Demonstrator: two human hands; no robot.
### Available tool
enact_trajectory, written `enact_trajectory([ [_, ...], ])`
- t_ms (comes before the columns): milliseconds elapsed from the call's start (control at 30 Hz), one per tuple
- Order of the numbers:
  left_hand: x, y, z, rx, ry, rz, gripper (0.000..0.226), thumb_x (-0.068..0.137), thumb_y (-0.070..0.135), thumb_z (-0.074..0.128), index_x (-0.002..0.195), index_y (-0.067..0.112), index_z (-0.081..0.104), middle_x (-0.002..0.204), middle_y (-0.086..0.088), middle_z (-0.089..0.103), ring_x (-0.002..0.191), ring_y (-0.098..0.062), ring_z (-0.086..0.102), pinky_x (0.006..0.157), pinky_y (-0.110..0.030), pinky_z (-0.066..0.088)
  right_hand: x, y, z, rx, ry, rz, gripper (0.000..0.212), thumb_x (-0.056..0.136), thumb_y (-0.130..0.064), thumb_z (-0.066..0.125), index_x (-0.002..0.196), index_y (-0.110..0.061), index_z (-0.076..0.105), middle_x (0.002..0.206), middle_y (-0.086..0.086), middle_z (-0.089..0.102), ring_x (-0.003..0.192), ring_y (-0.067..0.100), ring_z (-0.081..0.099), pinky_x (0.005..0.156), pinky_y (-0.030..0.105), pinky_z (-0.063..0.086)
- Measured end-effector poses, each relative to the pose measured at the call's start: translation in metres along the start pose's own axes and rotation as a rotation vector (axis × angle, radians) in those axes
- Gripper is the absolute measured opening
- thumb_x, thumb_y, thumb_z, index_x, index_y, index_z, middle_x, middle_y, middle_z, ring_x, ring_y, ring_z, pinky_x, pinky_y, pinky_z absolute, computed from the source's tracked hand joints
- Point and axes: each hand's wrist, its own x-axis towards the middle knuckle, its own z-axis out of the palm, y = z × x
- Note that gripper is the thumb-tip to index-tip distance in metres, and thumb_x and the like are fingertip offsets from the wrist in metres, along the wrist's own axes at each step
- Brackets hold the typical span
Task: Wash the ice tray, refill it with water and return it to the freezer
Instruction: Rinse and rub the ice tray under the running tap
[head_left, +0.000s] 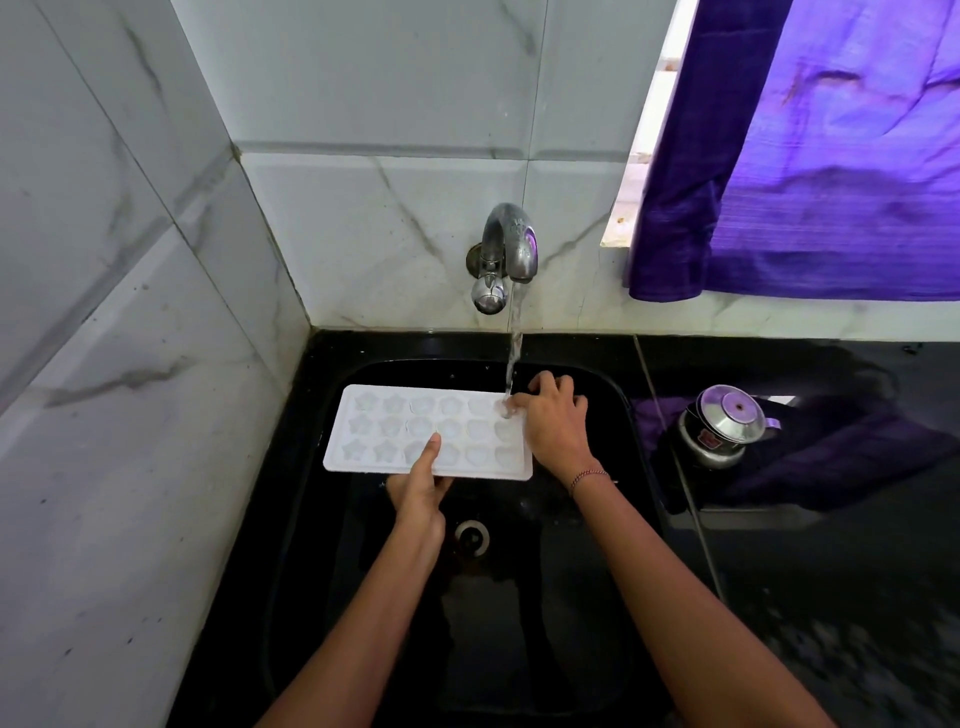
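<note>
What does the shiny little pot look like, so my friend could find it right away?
Start at the black sink under the running tap. Look right along the black counter, below the purple curtain. The pot is small, round, silver steel with a lid, the only shiny metal thing on it.

So the ice tray (395, 431) is held flat over the sink (618, 467). Its near edge is pinched by the left hand (418, 493), thumb laid on top, fingers tucked under. Its right end is gripped by the right hand (553, 426). The tap (511, 244) is mounted on the wall behind the right fingers, and the water stream (514, 343) is landed right at those fingertips. The drain (471, 538) is set down in the sink, on the near side of the left fingers. Well right of the right fingers, a steel pot (727, 421) is parked on the counter (831, 597).
</note>
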Motion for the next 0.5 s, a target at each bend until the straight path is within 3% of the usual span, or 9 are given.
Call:
enact_trajectory([
  [233,0.004,0.006,0.003,-0.026,0.013,0.003,0.033,0.078,0.008,0.073,0.106,0.015,0.058,0.1,0.0,0.066,0.101,-0.021,0.063,0.078,-0.037,0.054,0.001,-0.005,0.001,-0.124,0.06,-0.053,0.042,0.092,-0.013,0.05,0.128,-0.034,0.054,0.151,0.009,0.023,0.137,0.034,0.018,0.11,0.053,0.019],
  [500,0.008,0.012,0.013,-0.046,0.024,-0.005,0.047,0.077,0.007,0.074,0.12,0.009,0.056,0.112,-0.007,0.065,0.096,-0.02,0.064,0.067,-0.031,0.055,0.007,-0.003,-0.002,-0.107,0.047,-0.076,0.047,0.092,-0.012,0.049,0.132,-0.036,0.05,0.152,0.007,0.021,0.14,0.032,0.015,0.112,0.053,0.015],
])
